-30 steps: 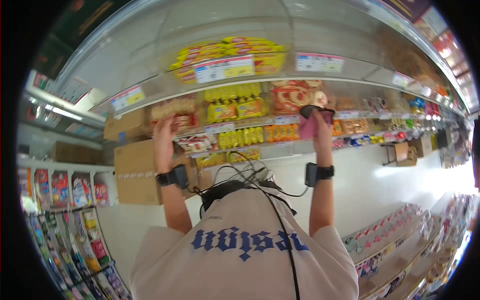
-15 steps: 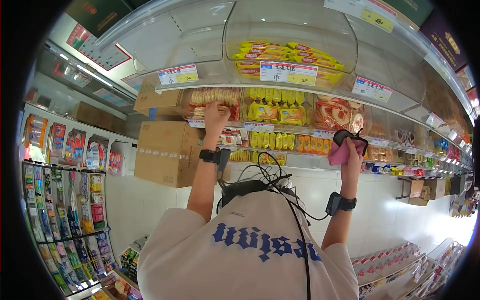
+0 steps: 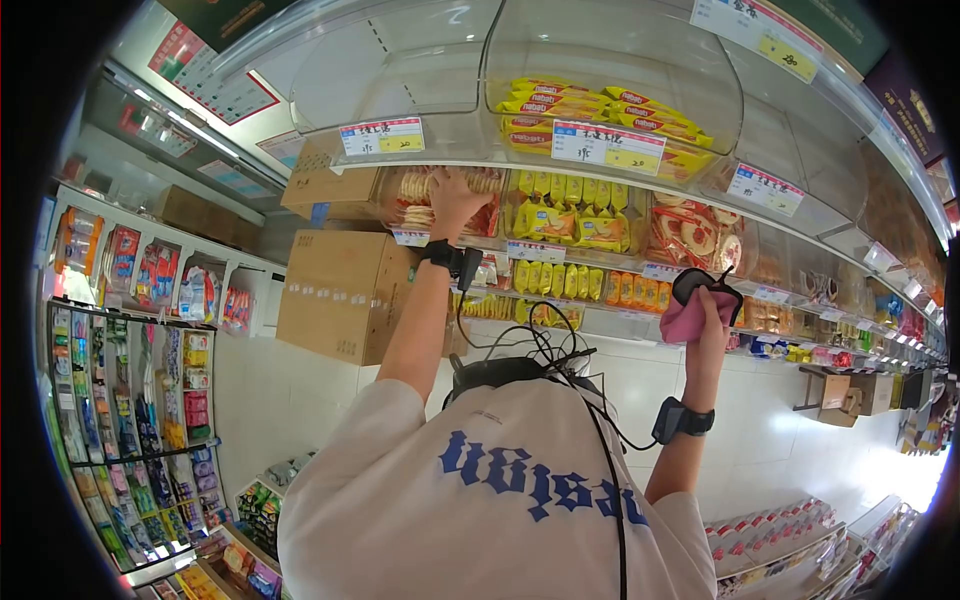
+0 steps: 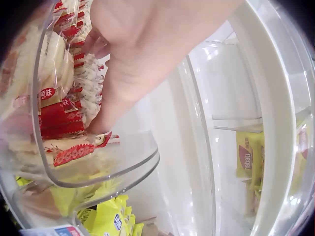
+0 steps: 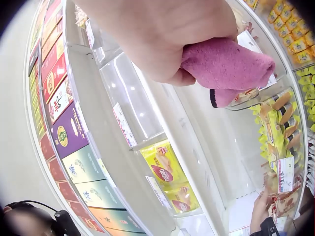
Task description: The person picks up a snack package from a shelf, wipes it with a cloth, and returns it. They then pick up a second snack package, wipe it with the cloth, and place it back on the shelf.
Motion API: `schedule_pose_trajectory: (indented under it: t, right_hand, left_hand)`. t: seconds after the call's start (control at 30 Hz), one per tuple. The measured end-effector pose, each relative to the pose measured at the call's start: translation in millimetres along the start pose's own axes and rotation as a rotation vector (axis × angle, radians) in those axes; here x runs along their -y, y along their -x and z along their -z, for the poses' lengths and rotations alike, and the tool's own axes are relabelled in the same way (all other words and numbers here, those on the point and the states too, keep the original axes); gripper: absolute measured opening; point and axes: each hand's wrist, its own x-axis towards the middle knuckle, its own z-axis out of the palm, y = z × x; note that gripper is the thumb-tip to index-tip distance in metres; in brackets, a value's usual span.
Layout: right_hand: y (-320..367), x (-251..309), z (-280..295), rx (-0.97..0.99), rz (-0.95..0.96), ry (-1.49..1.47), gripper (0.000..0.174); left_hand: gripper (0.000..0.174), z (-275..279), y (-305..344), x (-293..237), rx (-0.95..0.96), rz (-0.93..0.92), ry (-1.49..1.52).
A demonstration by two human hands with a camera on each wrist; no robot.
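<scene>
In the head view my left hand (image 3: pixel 457 198) reaches into a clear bin of round crackers (image 3: pixel 415 188) in red-printed wrappers. Seen from the left wrist, this hand (image 4: pixel 135 54) has its thumb and fingers spread apart against the wrapped crackers (image 4: pixel 64 115); some fingertips are hidden among them. My right hand (image 3: pixel 711 330) grips a pink cloth (image 3: pixel 684 321) with black edging, in front of the shelf. The right wrist view shows the cloth (image 5: pixel 229 66) bunched and sticking out from the curled fingers of the right hand (image 5: pixel 165 37).
Yellow packets (image 3: pixel 575 225) fill the bin beside the crackers, and more yellow packets (image 3: pixel 600 110) lie in the upper bin. Cardboard boxes (image 3: pixel 335 295) stand at the left. A loop of black cables (image 3: pixel 545 345) hangs near the person's chest.
My left hand has moved from the front of the cracker bin into it, its fingers now spread over the packets. The right hand still holds the pink cloth. The head view has shifted.
</scene>
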Motion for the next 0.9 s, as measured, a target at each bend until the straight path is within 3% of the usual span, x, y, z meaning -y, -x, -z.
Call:
schedule_pose_trajectory:
  t: [0.2, 0.5, 0.7, 0.8, 0.9]
  right_hand:
    - [1, -9, 4, -0.004, -0.021, -0.011, 0.03]
    - [8, -3, 12, -0.03, -0.014, -0.025, 0.03]
    - [11, -4, 12, -0.022, -0.021, -0.031, 0.031]
    - [11, -5, 11, -0.033, -0.029, -0.029, 0.031]
    - [11, -4, 13, -0.033, -0.026, -0.039, 0.032]
  left_hand:
    - [0.109, 1, -8, 5, 0.103, -0.053, 0.035]
    - [0.108, -15, -41, 19, 0.364, -0.021, -0.027]
    - [0.099, 4, -23, -11, 0.251, 0.063, -0.079]
    - [0.097, 1, -26, -12, 0.295, 0.102, -0.115]
    - [0.1, -9, -33, -1, 0.29, 0.028, -0.208]
